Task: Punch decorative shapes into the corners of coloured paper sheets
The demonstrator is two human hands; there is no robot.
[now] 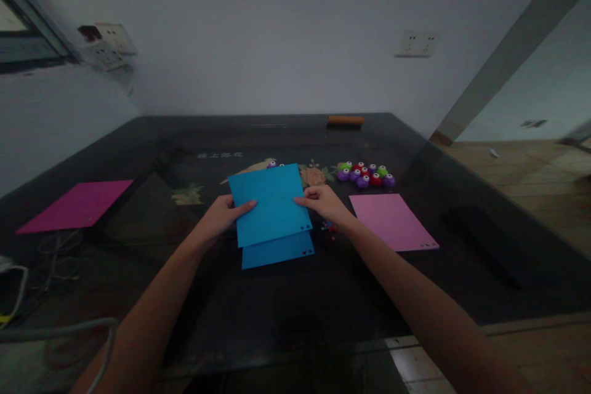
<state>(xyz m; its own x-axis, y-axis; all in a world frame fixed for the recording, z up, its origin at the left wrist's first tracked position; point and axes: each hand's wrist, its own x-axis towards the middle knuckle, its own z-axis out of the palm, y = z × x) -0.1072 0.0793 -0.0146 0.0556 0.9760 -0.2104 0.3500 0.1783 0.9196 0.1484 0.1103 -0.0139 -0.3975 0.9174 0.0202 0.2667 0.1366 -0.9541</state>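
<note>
Both hands pinch a blue sheet (270,203) just above the dark table (286,308): the left hand (221,214) grips its left edge, thumb on top, and the right hand (325,202) its right edge. A second blue sheet (277,251) shows beneath it (small punched holes mark both sheets' corners). A pink sheet (392,221) lies just right, coloured punches (365,175) behind it, a magenta sheet (76,204) far left

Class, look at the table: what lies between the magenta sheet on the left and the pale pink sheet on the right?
In the head view, blue sheets, gripped by the left hand and right hand.
</note>
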